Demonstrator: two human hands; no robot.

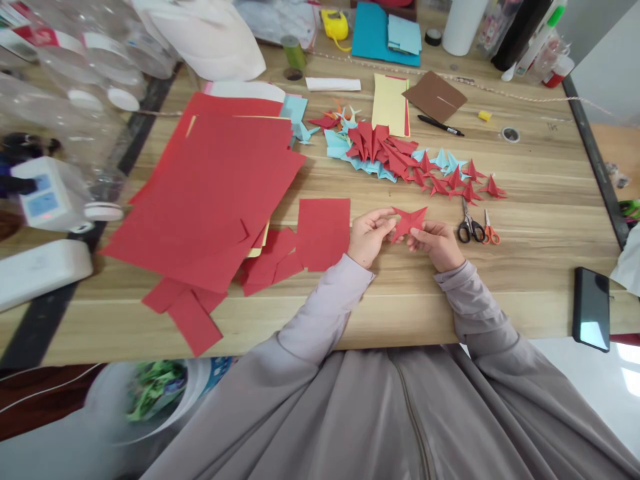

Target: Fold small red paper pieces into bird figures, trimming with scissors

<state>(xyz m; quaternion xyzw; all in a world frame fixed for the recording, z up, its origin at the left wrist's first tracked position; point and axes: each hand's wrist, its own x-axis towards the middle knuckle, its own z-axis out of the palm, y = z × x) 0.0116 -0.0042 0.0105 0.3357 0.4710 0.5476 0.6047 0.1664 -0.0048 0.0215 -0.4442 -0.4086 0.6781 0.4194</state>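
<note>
Between my two hands is a small folded red paper piece (409,221), with pointed tips spreading up to both sides. My left hand (373,235) pinches its left side, and my right hand (434,243) pinches it from the lower right. Left of my hands lies a square red sheet (324,235). Beyond the hands spreads a group of folded red paper shapes (373,141) mixed with folded light blue ones (345,150). Black-handled scissors (470,228) and smaller orange-handled scissors (490,232) rest just right of my right hand.
Large red sheets (215,193) cover the table's left part, with red scraps (193,317) at the front edge. A black pen (440,125), brown paper (435,97) and yellow tape measure (335,25) lie farther back. A phone (591,308) lies at right. Plastic bottles (103,180) crowd the left.
</note>
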